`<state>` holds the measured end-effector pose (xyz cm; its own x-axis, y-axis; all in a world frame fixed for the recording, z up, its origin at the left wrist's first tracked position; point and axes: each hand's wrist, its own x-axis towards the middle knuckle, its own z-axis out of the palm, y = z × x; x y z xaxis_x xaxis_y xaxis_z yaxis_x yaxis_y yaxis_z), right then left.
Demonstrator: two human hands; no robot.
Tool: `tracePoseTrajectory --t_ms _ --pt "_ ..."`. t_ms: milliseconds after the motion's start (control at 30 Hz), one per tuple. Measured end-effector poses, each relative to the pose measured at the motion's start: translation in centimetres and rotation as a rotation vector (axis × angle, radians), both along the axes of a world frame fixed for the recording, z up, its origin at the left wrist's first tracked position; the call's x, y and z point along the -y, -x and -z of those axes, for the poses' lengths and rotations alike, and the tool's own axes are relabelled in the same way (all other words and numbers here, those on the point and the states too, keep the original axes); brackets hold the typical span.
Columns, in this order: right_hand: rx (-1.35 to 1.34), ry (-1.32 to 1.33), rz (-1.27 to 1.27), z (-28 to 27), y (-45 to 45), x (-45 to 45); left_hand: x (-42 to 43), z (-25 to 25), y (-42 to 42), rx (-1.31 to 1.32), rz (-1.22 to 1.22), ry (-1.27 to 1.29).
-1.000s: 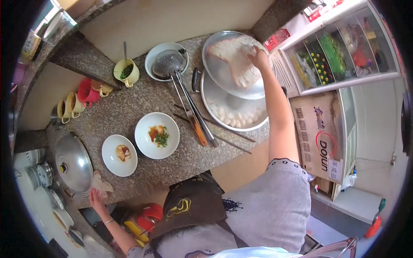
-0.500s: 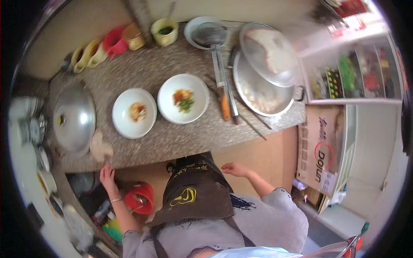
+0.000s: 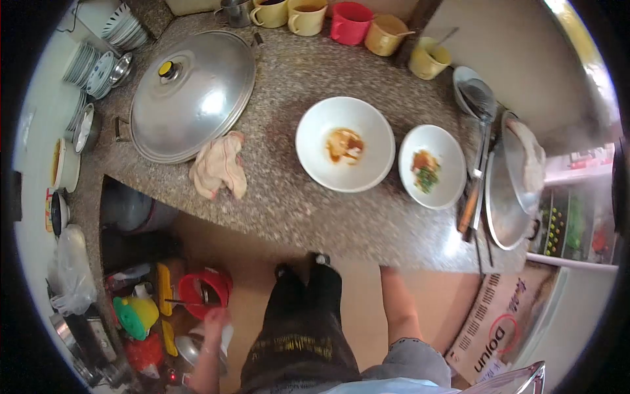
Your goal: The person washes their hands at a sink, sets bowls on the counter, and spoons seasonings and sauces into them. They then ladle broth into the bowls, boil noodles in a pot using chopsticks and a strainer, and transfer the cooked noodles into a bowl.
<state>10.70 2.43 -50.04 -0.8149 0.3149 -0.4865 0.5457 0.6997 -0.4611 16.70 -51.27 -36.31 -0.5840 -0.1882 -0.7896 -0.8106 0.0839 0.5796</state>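
My left hand (image 3: 215, 320) is low at the left, blurred, beside the red bucket (image 3: 205, 293) below the counter; its fingers are too smeared to read. My right forearm reaches up to the counter's front edge, and the hand itself is hidden. Nearest on the counter (image 3: 275, 203) are a white bowl with brown sauce (image 3: 344, 144) and a white bowl with sauce and chopped greens (image 3: 432, 167). At the left, a cloth (image 3: 220, 165) lies against the big domed metal lid (image 3: 193, 95).
Cups, one red (image 3: 352, 23), line the back wall. At the right are a strainer (image 3: 477, 98), long tongs, chopsticks and a pan (image 3: 505, 203) partly covered by a lid with a cloth (image 3: 527, 154). Plates are stacked at far left; a Dojun box (image 3: 497, 331) stands lower right.
The view has swung left, so the counter items appear farther right. My right hand left the cloth on the pan's lid and dropped to the counter's front. My left hand moved down beside the red bucket.
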Motion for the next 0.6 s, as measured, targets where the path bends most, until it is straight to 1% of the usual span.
tracePoseTrajectory --t_ms 33,133,233,267,300,333,367,400,433,467,500,533,567,600 --pt "-0.035 0.057 0.017 2.8 -0.8 -0.5 0.0 1.3 -1.9 0.093 -0.023 0.012" --pt "-0.091 0.255 0.094 10.3 -11.5 -2.1 1.2 4.8 -7.4 0.248 -0.102 0.018" --pt "-0.095 0.449 0.162 15.5 -9.0 -1.3 1.6 5.2 -8.8 0.279 -0.104 0.044" --pt "-0.084 0.509 0.176 16.0 -12.5 -3.0 2.1 5.7 -9.6 0.304 -0.123 0.051" --pt "-0.074 0.565 0.187 16.5 -13.6 -4.1 2.8 6.5 -10.3 0.277 -0.152 0.065" --pt "-0.064 0.616 0.198 17.0 -11.7 -5.2 3.3 7.1 -10.9 0.249 -0.181 0.076" --pt "-0.057 0.660 0.207 16.4 -14.2 -7.8 3.6 7.4 -11.2 0.212 -0.162 0.047" --pt "-0.049 0.700 0.219 15.7 -16.4 -9.8 3.5 7.9 -11.4 0.232 -0.183 0.036" --pt "-0.041 0.738 0.231 15.4 -14.5 -11.8 3.4 8.4 -11.5 0.252 -0.191 0.049" --pt "-0.030 0.776 0.240 14.0 -15.5 -12.5 3.1 9.0 -11.6 0.275 -0.202 0.061" --pt "-0.015 0.810 0.247 13.9 -14.7 -13.5 2.6 9.4 -12.0 0.298 -0.232 0.045" --pt "-0.003 0.842 0.262 12.8 -15.7 -13.7 2.1 9.9 -12.1 0.264 -0.228 0.000" --pt "0.008 0.867 0.289 12.0 -15.6 -13.5 1.7 10.4 -12.3 0.234 -0.214 -0.049" --pt "0.016 0.891 0.325 13.1 -11.5 -10.5 1.2 12.8 -13.1 0.251 -0.224 -0.060"
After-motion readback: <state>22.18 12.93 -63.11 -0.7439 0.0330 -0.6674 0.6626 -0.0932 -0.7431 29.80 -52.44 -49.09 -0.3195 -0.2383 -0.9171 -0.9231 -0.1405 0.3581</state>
